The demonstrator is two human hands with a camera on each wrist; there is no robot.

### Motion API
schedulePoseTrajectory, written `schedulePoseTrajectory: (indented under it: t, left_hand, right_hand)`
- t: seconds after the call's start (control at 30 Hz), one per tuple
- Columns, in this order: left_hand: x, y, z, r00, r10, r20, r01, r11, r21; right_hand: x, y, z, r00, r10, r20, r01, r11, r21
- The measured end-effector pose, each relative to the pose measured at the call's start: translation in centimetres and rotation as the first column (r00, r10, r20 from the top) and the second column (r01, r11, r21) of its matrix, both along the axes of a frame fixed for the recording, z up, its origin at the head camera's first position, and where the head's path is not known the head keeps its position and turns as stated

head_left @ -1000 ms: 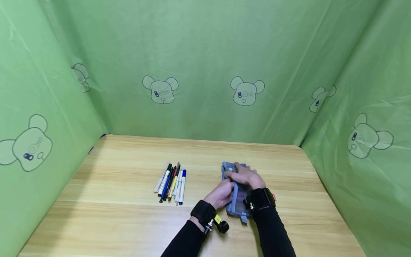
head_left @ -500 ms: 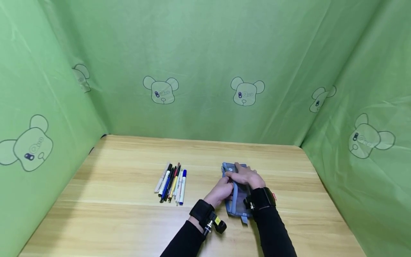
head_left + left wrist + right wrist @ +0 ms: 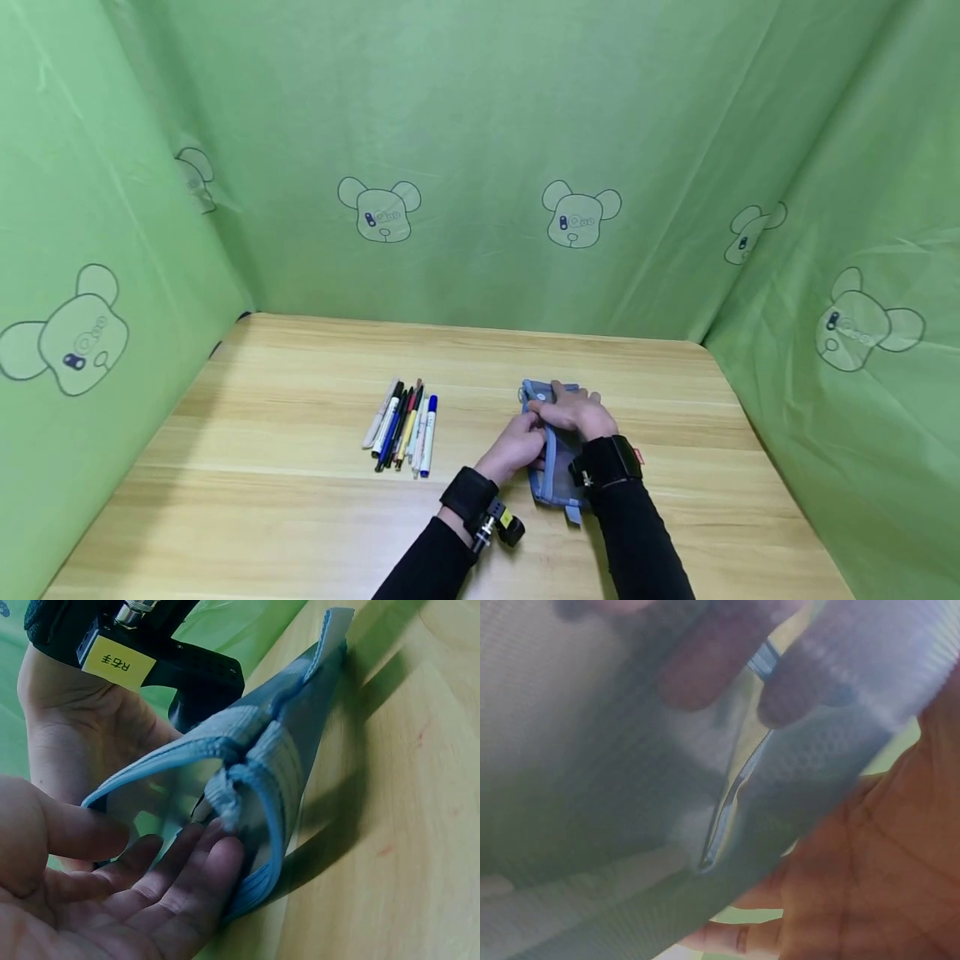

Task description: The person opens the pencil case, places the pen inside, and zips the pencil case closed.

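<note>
A blue-grey mesh pencil case lies on the table right of centre, its zipped mouth gaping on the left side. My right hand holds it from above, with the thumb near the mouth's edge. At the mouth is my left hand. The left wrist view shows the left hand's fingers reaching inside the pencil case, and the thumb by the rim. Through the mesh, the right wrist view shows blurred fingers. A small dark shape near the left fingertips is too unclear to name.
Several pens and markers lie side by side left of the pencil case, among them a white marker with a blue cap. The wooden table is bounded by green cloth walls at the back and sides.
My left hand has drawn back slightly to the left at the case's mouth. The right hand and pencil case stay almost in place; the head view has shifted a little.
</note>
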State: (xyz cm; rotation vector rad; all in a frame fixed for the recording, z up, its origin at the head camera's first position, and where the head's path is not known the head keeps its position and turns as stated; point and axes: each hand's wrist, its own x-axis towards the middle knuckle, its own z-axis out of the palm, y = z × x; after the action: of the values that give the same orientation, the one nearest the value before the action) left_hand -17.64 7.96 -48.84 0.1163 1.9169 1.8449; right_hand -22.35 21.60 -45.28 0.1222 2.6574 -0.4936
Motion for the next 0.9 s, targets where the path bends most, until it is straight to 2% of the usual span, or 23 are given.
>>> schedulePoseTrajectory:
  t: [0.17, 0.37, 0.47, 0.63, 0.77, 0.9]
  left_hand:
    - [0.1, -0.4, 0.3, 0.996, -0.002, -0.088, -0.001, 0.999, -0.039]
    - [0.2, -1.2, 0.9, 0.967, -0.005, -0.255, -0.044, 0.982, -0.186]
    - [0.3, -1.8, 1.2, 0.959, 0.004, -0.285, -0.077, 0.966, -0.247]
    - [0.3, -3.4, 2.0, 0.943, 0.042, -0.329, -0.165, 0.919, -0.358]
    - [0.3, -4.5, 2.9, 0.930, 0.049, -0.365, -0.221, 0.867, -0.446]
    - [0.2, -5.4, 3.7, 0.903, 0.029, -0.428, -0.269, 0.816, -0.512]
  right_hand:
    - [-0.1, -0.1, -0.1, 1.000, 0.013, -0.010, -0.013, 1.000, 0.001]
    - [0.3, -0.3, 0.2, 0.999, -0.034, 0.007, 0.034, 0.999, -0.018]
    - [0.3, -0.4, 0.2, 0.999, -0.042, 0.005, 0.042, 0.999, -0.020]
    - [0.2, -0.4, 0.0, 0.999, -0.039, -0.007, 0.039, 0.999, -0.012]
    - [0.1, -0.4, 0.0, 0.999, -0.036, -0.015, 0.036, 0.999, -0.003]
    - [0.0, -0.4, 0.0, 0.999, -0.038, -0.005, 0.038, 0.999, -0.001]
